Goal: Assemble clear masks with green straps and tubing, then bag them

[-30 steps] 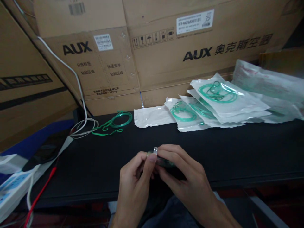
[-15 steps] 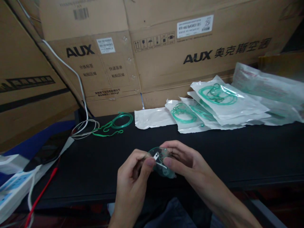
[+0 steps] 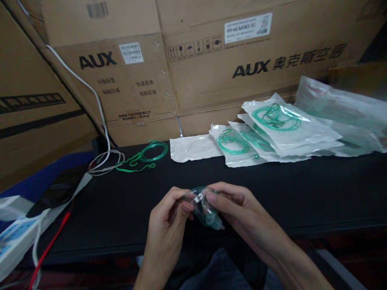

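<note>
A clear, green-tinted oxygen mask (image 3: 202,207) is held between both hands above the front of the black table. My left hand (image 3: 173,215) pinches its left edge between thumb and fingers. On the opposite side, my right hand (image 3: 234,203) grips the mask, its thumb near a small metal nose strip (image 3: 198,197). The mask's pale connector (image 3: 216,222) points down toward the right. Farther back on the table lies a coil of green tubing (image 3: 155,151) with a green elastic strap (image 3: 136,168) beside it. Parts of my fingers behind the mask are hidden.
Several white-and-clear packets (image 3: 278,125) with green tubing are piled at the back right, beside a flat white packet (image 3: 195,148). Cardboard boxes (image 3: 205,88) wall off the back. At left are a power strip (image 3: 15,237), a dark phone (image 3: 59,189), white cables and a red cable (image 3: 51,245).
My right thumb has moved up along the mask to beside the nose strip. The mask has turned slightly, showing its connector more plainly. Both hands still hold it.
</note>
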`<state>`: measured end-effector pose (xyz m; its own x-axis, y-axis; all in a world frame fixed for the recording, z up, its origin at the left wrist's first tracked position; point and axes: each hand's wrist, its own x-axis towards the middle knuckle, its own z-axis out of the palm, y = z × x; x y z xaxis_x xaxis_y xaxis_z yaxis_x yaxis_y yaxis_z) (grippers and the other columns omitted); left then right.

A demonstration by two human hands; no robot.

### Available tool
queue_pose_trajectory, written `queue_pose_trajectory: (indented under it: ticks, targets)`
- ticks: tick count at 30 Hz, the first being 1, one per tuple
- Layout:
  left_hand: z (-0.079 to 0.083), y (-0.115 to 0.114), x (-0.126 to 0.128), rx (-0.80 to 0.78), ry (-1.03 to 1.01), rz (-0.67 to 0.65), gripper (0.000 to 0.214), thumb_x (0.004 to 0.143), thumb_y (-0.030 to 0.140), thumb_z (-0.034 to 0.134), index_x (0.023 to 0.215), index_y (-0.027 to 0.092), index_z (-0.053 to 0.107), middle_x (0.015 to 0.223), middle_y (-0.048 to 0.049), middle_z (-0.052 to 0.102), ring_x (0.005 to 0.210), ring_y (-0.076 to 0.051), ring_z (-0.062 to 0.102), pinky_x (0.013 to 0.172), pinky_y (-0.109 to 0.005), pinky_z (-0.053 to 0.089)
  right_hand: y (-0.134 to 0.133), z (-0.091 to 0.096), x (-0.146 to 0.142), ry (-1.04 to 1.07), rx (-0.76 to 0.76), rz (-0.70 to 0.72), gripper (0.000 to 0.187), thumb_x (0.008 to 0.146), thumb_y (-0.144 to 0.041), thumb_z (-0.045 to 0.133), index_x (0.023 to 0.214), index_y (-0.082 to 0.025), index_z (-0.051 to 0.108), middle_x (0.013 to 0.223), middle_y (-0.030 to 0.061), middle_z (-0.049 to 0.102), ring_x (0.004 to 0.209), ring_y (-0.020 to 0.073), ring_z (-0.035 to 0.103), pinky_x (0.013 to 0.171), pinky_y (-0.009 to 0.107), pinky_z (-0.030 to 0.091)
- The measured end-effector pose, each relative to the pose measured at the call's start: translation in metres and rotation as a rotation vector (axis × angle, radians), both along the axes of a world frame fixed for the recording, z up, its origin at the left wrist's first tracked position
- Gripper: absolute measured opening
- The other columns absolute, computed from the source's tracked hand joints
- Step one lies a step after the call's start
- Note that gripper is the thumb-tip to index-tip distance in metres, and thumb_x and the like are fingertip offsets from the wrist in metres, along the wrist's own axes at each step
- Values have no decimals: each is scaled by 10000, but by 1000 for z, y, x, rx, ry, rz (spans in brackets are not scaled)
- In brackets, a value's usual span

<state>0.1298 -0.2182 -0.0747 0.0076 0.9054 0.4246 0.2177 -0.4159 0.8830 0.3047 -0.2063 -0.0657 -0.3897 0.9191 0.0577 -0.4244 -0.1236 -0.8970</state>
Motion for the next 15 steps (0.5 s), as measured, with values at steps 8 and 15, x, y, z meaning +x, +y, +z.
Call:
queue_pose_trajectory:
  ticks: [8, 15]
  targets:
    - [-1, 2, -2, -27, 1, -29, 326, 949, 464, 641, 807, 180, 719, 688, 1, 590, 588, -111, 524, 541, -183, 427, 1, -7, 0, -51, 57, -117, 158, 802, -338, 849, 856, -198, 797, 792, 5, 741, 731, 118, 642, 676, 217, 496]
    - [3, 4, -4, -119, -55, -77, 342, 885, 480, 717, 766, 161, 747, 675, -3, 565, 580, -106, 498, 509, -184, 400, 2, -5, 1, -61, 84, -130, 137, 750, -284, 888, 835, -207, 813, 762, -8, 729, 710, 104, 643, 648, 185, 499]
